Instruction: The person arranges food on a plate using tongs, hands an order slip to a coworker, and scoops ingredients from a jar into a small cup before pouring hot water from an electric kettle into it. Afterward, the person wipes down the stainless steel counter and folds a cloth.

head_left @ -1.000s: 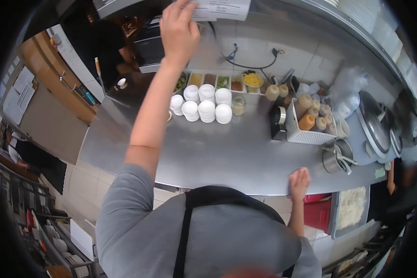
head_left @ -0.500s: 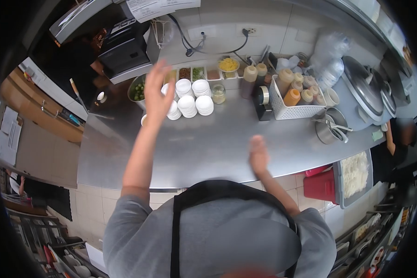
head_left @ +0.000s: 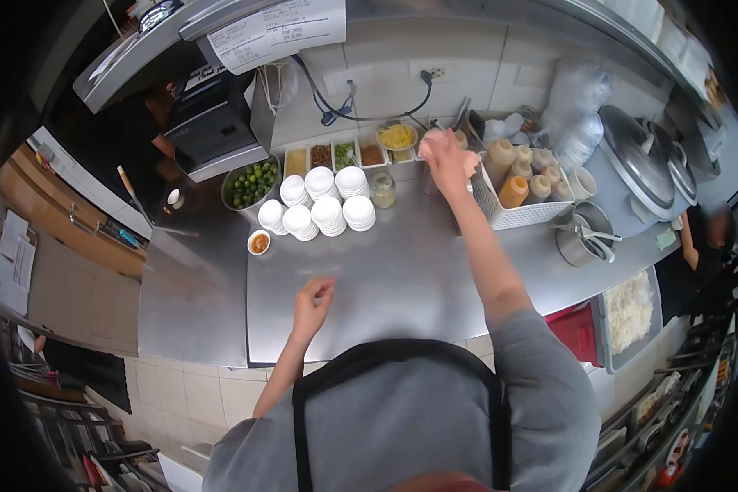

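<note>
My right hand (head_left: 446,162) is stretched to the back of the counter, over the tops of the squeeze bottles beside the white basket (head_left: 533,215). Its fingers are blurred and cover the bottle tops, so I cannot tell whether they grip one. Above the bare steel counter (head_left: 377,287) hangs my left hand (head_left: 312,306), its fingers curled together and nothing visible in them. Closest to it are stacks of small white cups (head_left: 328,215) and a single small cup of orange-brown sauce (head_left: 258,243). A glass jar (head_left: 383,190) stands right of the stacks.
Behind the stacks are a pot of small green limes (head_left: 251,184), containers of toppings (head_left: 346,153) and a bowl of yellow shreds (head_left: 397,138). Several squeeze bottles (head_left: 513,192) fill the basket. A metal pot (head_left: 582,238) stands at right, near a bin of white food (head_left: 627,312).
My left hand has come down and back from above the cup stacks. My right hand has reached forward from the counter's front edge to the squeeze bottles. The view has shifted slightly.
</note>
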The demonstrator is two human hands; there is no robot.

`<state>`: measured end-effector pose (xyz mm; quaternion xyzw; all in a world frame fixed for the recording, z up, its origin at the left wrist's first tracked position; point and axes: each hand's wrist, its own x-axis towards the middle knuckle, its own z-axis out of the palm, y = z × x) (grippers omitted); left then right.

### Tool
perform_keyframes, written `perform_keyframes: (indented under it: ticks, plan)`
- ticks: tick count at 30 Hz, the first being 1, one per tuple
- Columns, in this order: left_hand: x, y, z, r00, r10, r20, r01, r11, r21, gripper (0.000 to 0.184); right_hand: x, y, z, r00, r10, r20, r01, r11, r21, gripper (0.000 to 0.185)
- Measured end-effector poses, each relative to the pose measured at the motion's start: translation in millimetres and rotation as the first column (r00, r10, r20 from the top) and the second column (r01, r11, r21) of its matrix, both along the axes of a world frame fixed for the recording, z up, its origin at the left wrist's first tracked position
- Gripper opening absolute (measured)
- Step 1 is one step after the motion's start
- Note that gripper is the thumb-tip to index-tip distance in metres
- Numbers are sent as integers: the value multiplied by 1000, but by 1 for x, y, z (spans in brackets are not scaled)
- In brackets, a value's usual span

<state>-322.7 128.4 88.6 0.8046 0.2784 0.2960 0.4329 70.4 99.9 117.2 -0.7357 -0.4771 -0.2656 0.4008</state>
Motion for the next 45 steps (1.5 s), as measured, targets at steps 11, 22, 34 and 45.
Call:
perform_keyframes:
  ticks: [11,22,34,45]
  plan:
    - [9,5,-20,996,86,-35,-87,996,-31,16,44,5,-24,992,64,-105,-54,994,98,22]
    - [17,-1,-22,999,24,-35,-26,999,-39,17,10,-15,-56,999,-42,11,42,999,-25,22]
    - [1,-1,-40,992,103,-72,-110,989,-102,18,-51,-34,-48,2,-56,-998,-496,867,-50,12]
    - [7,-16,-97,992,-39,-124,18,986,-166,30,-162,-78,-92,581,188,-792,-707,599,-375,18]
